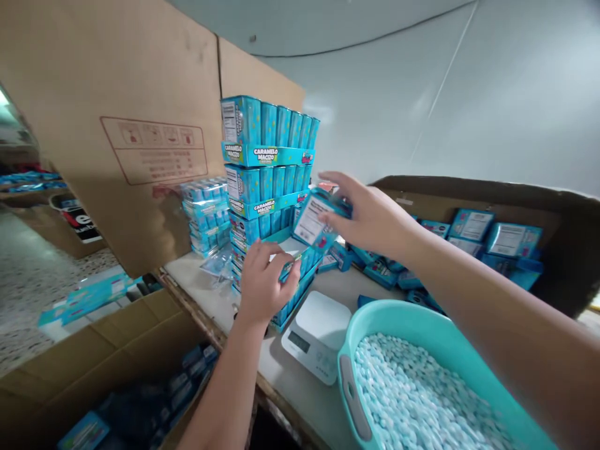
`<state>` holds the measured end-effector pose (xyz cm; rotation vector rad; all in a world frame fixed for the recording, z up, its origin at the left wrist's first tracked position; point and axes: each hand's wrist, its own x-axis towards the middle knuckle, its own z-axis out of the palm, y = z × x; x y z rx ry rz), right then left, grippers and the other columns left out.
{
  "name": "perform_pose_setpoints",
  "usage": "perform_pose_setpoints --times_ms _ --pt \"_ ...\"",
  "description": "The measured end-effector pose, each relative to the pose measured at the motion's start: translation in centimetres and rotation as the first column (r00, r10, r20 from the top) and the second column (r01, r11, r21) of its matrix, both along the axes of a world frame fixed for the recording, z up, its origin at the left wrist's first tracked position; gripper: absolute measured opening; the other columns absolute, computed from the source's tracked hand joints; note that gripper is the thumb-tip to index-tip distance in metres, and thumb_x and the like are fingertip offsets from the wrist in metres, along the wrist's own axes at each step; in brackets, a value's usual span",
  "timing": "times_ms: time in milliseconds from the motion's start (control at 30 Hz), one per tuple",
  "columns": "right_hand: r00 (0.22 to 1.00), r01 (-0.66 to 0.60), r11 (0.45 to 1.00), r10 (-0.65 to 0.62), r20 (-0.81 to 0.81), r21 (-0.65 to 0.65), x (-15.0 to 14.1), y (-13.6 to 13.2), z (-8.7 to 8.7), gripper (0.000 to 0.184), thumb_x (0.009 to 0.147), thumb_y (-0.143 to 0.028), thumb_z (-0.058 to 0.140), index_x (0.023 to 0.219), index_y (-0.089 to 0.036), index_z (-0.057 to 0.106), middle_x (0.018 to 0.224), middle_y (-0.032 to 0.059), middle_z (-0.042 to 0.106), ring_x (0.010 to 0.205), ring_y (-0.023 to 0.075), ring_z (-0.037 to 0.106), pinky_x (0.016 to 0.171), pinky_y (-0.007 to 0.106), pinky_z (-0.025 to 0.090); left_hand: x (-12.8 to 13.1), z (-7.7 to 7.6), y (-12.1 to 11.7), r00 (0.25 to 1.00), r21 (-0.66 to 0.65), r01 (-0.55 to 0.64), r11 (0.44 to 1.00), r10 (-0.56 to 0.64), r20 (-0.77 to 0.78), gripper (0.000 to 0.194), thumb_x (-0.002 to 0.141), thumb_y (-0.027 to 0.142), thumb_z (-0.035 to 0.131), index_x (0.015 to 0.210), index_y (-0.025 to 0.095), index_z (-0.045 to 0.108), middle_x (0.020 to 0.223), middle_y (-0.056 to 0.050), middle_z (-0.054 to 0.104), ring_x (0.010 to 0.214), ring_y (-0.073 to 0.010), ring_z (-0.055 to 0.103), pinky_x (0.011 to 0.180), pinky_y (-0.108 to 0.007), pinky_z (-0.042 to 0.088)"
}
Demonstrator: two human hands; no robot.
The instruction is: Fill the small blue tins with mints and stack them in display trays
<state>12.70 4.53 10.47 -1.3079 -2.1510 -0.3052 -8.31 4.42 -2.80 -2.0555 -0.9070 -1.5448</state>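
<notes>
My right hand (352, 209) is closed on a blue candy box (313, 220), its white label facing me. The box is tilted above a blue display tray (281, 235) whose inside is partly bare. My left hand (268, 281) has its fingers and thumb pinched at the tray's near edge, and they partly hide what lies between them. Below the tray, more blue boxes (300, 289) stand in rows. Right behind rises a tall stack of filled trays (267, 155) marked "Caramelo Macizo".
A white digital scale (312, 334) lies beside a turquoise tub (349, 350) of pale blue candies (412, 387). Loose blue boxes (472, 225) fill a carton at right. Wrapped packs (206, 212) stand at left by a tall cardboard panel (154, 81). An open carton (117, 331) sits below the table.
</notes>
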Motion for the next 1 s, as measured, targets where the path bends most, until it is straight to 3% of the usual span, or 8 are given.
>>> perform_pose_setpoints --times_ms 67,167,267,367,467,700,867,1000 --pt "0.999 0.045 0.998 -0.045 -0.011 0.036 -1.6 3.1 -0.1 0.065 0.090 -0.041 0.060 0.151 -0.025 0.042 0.106 0.0087 0.073 0.084 0.0267 0.069 0.072 0.036 0.050 0.4 -1.5 0.9 1.000 -0.060 0.017 0.998 -0.017 -0.009 0.003 0.089 0.022 0.065 0.087 0.021 0.064 0.086 -0.004 0.067 0.090 -0.0197 0.064 0.105 -0.044 0.045" --pt "0.995 0.047 0.999 -0.048 0.092 0.013 -3.3 7.0 -1.6 0.045 0.093 -0.040 0.057 0.132 -0.019 0.063 0.111 0.0134 0.070 0.103 0.0304 0.065 0.085 0.039 0.049 0.9 -3.9 1.8 0.998 -0.062 0.028 0.998 -0.024 0.055 0.004 0.089 0.021 0.065 0.092 0.022 0.065 0.083 -0.002 0.069 0.084 -0.0185 0.064 0.106 -0.043 0.043" --pt "0.990 0.049 0.999 -0.052 0.130 0.021 -3.7 8.5 -3.5 0.037 0.094 -0.041 0.055 0.113 -0.015 0.073 0.123 0.0185 0.063 0.121 0.0373 0.055 0.099 0.049 0.044 1.0 -4.8 2.2 0.990 -0.027 0.026 0.999 -0.022 0.142 0.016 0.089 0.021 0.065 0.104 0.021 0.065 0.084 -0.003 0.071 0.079 -0.0182 0.065 0.103 -0.042 0.045" --pt "0.985 0.010 1.000 -0.011 0.172 0.007 -3.4 8.1 -4.6 0.036 0.097 -0.042 0.050 0.112 -0.016 0.071 0.139 0.0157 0.056 0.128 0.0372 0.050 0.105 0.053 0.041 1.1 -4.5 2.3 0.989 -0.016 0.035 0.999 -0.032 0.142 0.013 0.089 0.019 0.064 0.101 0.022 0.067 0.084 -0.002 0.072 0.078 -0.0173 0.065 0.100 -0.040 0.046" --pt "0.974 -0.039 0.998 0.048 0.221 -0.045 -3.0 7.2 -4.5 0.032 0.099 -0.033 0.047 0.119 -0.015 0.064 0.140 0.0146 0.056 0.120 0.0306 0.058 0.100 0.045 0.045 1.3 -4.2 2.5 0.990 0.009 0.032 0.999 -0.033 0.138 0.009 0.087 0.016 0.065 0.092 0.023 0.067 0.082 -0.001 0.073 0.078 -0.0181 0.064 0.097 -0.039 0.046" --pt "0.972 0.004 0.994 0.022 0.235 -0.107 -3.8 6.5 -2.8 0.056 0.094 -0.022 0.050 0.147 -0.009 0.036 0.109 0.0177 0.071 0.091 0.0319 0.069 0.078 0.041 0.053 2.2 -4.8 3.2 0.981 0.107 -0.041 0.993 0.019 0.193 0.008 0.084 0.016 0.067 0.091 0.020 0.067 0.073 -0.004 0.068 0.075 -0.0203 0.063 0.093 -0.042 0.048" --pt "0.972 -0.030 0.986 0.067 0.227 -0.165 -5.6 6.6 -4.0 0.062 0.085 -0.010 0.057 0.145 -0.007 0.047 0.144 0.0268 0.054 0.121 0.0388 0.061 0.095 0.048 0.051 2.1 -5.0 3.3 0.987 0.140 -0.063 0.988 0.041 0.155 0.008 0.085 0.017 0.066 0.092 0.021 0.067 0.074 -0.004 0.069 0.075 -0.0204 0.064 0.093 -0.041 0.049" --pt "0.990 -0.105 0.986 0.115 0.078 -0.127 -5.2 6.5 -4.4 0.059 0.096 -0.030 0.053 0.150 -0.007 0.043 0.158 0.0207 0.041 0.145 0.0328 0.039 0.119 0.046 0.031 1.9 -4.7 3.1 0.991 0.154 -0.078 0.985 0.060 0.119 0.008 0.085 0.017 0.065 0.092 0.021 0.066 0.075 -0.004 0.070 0.076 -0.0201 0.065 0.093 -0.041 0.049"
